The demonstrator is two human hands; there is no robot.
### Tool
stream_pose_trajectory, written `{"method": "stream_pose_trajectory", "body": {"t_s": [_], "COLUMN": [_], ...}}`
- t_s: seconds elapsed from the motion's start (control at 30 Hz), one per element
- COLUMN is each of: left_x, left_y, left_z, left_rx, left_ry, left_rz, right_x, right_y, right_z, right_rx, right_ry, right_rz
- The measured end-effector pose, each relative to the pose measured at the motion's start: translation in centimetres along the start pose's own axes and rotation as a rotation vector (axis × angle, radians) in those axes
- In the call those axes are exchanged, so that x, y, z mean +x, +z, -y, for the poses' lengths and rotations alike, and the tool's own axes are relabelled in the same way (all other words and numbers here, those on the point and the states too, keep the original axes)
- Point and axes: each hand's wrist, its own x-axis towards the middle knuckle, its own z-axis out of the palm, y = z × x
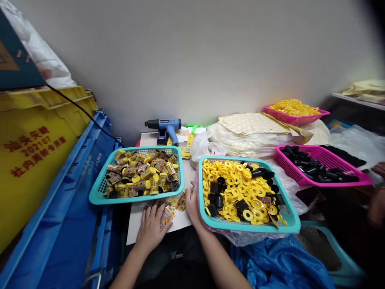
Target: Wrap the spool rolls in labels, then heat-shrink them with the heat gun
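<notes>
My left hand (152,225) lies palm down on the white tabletop (134,224), its fingers spread. Beside its thumb and index finger is a loose pile of small printed labels (168,215). My right hand (193,202) has its fingers stretched out against the near left side of a turquoise basket (249,227); part of it is hidden there. That basket holds yellow plastic rings (237,180) and black cylinders (262,173). Beyond my left hand, another turquoise basket (136,200) is filled with small yellow-and-black labelled cylinders (141,172).
A blue heat gun (168,125) stands at the back. On the right are a pink basket of black parts (319,184) and a pink basket of yellow parts (296,119). Yellow (33,152) and blue crates (69,200) wall the left side. Another person's hand (377,206) shows at far right.
</notes>
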Motion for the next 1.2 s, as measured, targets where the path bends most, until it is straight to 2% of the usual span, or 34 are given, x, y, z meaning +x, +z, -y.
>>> {"method": "stream_pose_trajectory", "body": {"t_s": [0.17,0.3,0.4,0.57,0.7,0.8,0.87,0.93,0.97,1.03,1.1,1.13,1.2], "left_x": [0.1,0.4,0.5,0.8,1.2,1.3,1.3,1.2,1.2,1.2,1.4,1.4,1.4], "left_y": [0.9,1.7,1.9,1.2,0.7,0.7,0.8,0.8,0.8,0.6,0.4,0.2,-0.3], "left_z": [-0.1,-0.3,-0.7,-1.7,-1.7,-1.3,-1.0,-0.8,-0.8,-0.9,-1.0,-1.0,-0.7], "left_rx": [-0.033,-0.048,-0.067,-0.122,-0.188,-0.27,-0.346,-0.434,-0.481,-0.575,-0.666,-0.707,-0.782], "left_ry": [-0.073,-0.144,-0.199,-0.208,-0.204,-0.192,-0.172,-0.145,-0.131,-0.117,-0.134,-0.16,-0.252], "left_rz": [-0.139,-0.194,-0.213,-0.183,-0.173,-0.187,-0.197,-0.201,-0.202,-0.203,-0.212,-0.223,-0.267], "right_x": [-1.2,-1.6,-2.1,-2.6,-2.7,-4.2,-5.6,-6.2,-5.9,-4.2,-1.5,-0.3,1.4], "right_y": [0.6,-0.3,-0.4,0.9,1.5,0.8,-1.0,-4.2,-6.3,-10.8,-14.9,-16.5,-18.5], "right_z": [-0.8,-0.7,-0.2,0.2,0.1,0.9,2.2,3.9,4.8,6.0,6.0,5.5,4.2], "right_rx": [-0.077,-0.119,-0.152,-0.264,-0.311,-0.276,-0.221,-0.159,-0.123,-0.065,-0.213,-0.322,-0.542], "right_ry": [-0.028,-0.159,-0.298,-0.474,-0.521,-0.584,-0.652,-0.693,-0.694,-0.659,-0.527,-0.441,-0.257], "right_rz": [-0.011,0.008,0.09,0.248,0.169,0.097,0.08,0.031,-0.044,-0.343,-0.504,-0.441,-0.202]}}
